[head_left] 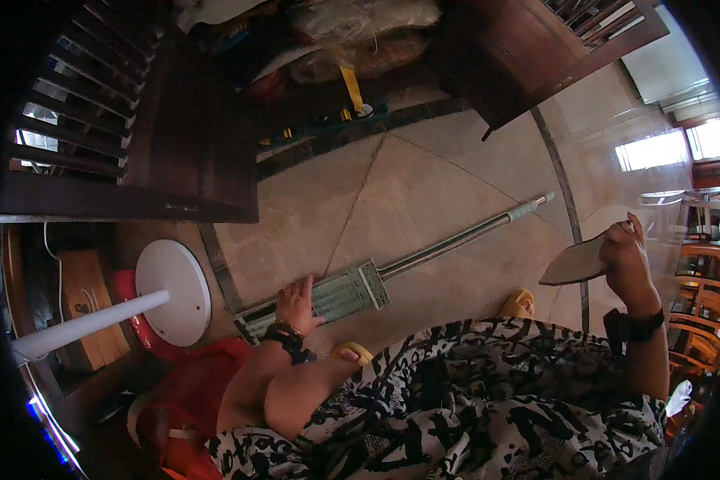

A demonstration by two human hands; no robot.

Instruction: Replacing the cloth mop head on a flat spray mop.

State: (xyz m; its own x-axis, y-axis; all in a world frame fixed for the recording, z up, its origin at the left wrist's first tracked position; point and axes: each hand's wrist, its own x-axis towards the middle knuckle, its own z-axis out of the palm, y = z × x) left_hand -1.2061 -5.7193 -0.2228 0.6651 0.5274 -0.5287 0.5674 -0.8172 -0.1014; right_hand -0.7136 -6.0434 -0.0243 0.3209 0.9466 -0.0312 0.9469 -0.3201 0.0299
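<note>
On the tiled floor before me lies a mop with a pale green plastic head point(346, 294) and a metal pole point(456, 240) slanting away to the right. My left hand point(297, 306) rests on the left part of the head, its fingers stretched out and spread. Off to the right, my right hand point(626, 260) is raised above the floor, closed round one end of a flat pale pad point(574, 262) with a dark edge. The pad is apart from the mop, and its free end points left.
A white round stand base point(186, 300) on a white tube is at the left, near a red bag point(192, 400). Dark wooden cabinet doors point(192, 144) stand open, with stuffed plastic bags point(368, 40) between them. Wooden chairs point(700, 304) line the far right. Yellow slippers point(518, 302) are on my feet.
</note>
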